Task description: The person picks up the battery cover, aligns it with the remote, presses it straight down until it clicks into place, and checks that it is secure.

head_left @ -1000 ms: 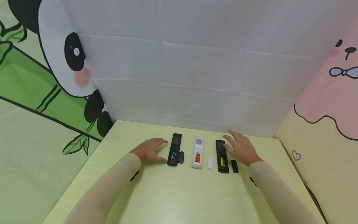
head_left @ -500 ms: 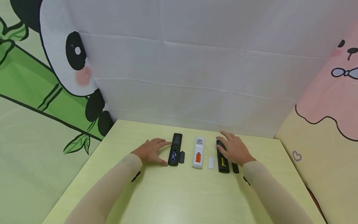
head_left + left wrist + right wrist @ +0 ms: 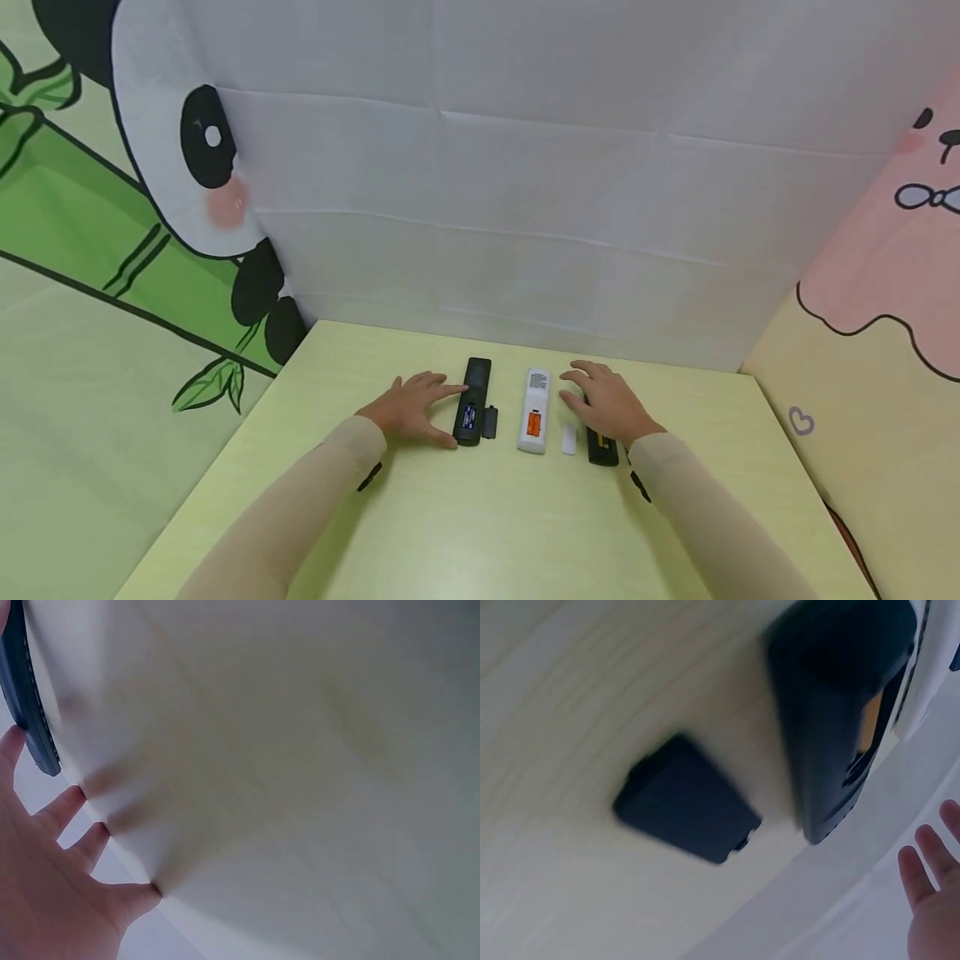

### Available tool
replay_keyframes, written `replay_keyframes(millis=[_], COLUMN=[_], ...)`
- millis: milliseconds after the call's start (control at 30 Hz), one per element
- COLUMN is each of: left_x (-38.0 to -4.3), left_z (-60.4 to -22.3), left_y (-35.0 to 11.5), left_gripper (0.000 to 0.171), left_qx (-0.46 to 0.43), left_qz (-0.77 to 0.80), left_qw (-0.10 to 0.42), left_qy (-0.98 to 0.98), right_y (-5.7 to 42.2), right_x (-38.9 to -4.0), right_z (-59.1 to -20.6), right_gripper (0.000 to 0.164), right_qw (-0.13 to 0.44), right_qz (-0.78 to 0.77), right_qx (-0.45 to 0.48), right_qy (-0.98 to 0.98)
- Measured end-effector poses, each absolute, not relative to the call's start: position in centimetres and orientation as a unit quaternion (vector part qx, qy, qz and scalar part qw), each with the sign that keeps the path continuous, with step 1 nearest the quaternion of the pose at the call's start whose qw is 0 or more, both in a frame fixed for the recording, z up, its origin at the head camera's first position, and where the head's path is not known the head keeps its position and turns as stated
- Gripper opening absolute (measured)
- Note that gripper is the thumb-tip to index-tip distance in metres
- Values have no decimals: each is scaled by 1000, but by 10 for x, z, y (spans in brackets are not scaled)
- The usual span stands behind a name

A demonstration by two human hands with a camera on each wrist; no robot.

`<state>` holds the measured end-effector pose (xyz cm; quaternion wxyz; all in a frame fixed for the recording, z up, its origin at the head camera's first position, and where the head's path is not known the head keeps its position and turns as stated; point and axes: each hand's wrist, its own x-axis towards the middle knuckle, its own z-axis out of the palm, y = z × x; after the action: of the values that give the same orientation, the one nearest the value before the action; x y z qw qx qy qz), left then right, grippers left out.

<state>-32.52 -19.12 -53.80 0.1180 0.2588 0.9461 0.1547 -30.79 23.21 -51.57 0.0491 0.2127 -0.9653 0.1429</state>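
Note:
Three remote controls lie in a row, backs up with battery bays uncovered. My left hand (image 3: 408,410) is beside the left black remote control (image 3: 478,375); its index finger touches the remote's edge, and a fingertip meets its side in the left wrist view. Blue batteries (image 3: 468,417) sit in it, and its dark battery cover (image 3: 490,422) lies to its right. Orange batteries (image 3: 534,424) sit in the white remote control (image 3: 538,395). My right hand (image 3: 609,407) hovers, fingers spread, over the right black remote control (image 3: 603,457), hiding its upper part.
A white battery cover (image 3: 569,440) lies between the white and right black remotes. Another black battery cover (image 3: 686,801) shows in the right wrist view, mostly hidden from the head view. Printed cloth (image 3: 525,208) stands behind and beside the pale table (image 3: 450,525).
My right hand has moved left across the right black remote, toward the white one. My left hand has edged right, and its index finger now reaches the left remote.

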Motion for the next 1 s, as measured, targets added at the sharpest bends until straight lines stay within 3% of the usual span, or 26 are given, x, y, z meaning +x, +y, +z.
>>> replay_keyframes(millis=[333,1000], left_x=[-328,-323], left_z=[-550,-538], left_y=[-194,-188], left_gripper=[115,109], left_qx=[255,246], left_qz=[159,151], left_qw=[112,120], left_qy=[947,950], right_y=[190,137], right_x=[-306,-308], right_z=[-514,-524], right_gripper=[47,36], right_qw=[1,-39], right_qz=[177,210], right_qx=[224,256], right_qy=[-959,-943])
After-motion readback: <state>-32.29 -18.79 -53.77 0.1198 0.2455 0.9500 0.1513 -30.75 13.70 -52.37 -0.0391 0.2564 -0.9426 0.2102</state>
